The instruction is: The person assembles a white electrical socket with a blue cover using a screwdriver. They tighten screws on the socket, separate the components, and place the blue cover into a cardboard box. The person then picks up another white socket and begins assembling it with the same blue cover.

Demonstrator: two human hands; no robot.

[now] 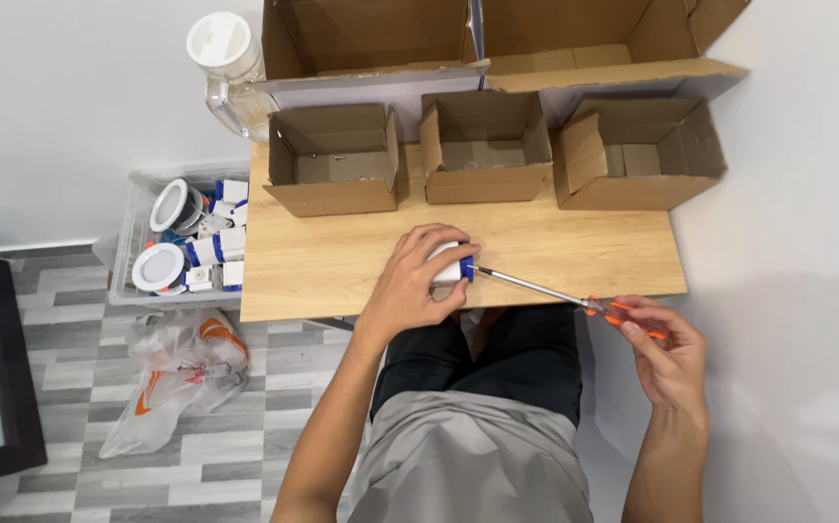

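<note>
At the near edge of the light wooden table [342, 261], the small white-and-blue plastic fitting [453, 268] lies grasped under the left hand [417, 281]. The right hand [666, 353] grips the orange-handled steel screwdriver [555, 292], tip touching the fitting. Three open cardboard boxes [485, 147] stand along the far edge.

bright, even light; edges perhaps warped
</note>
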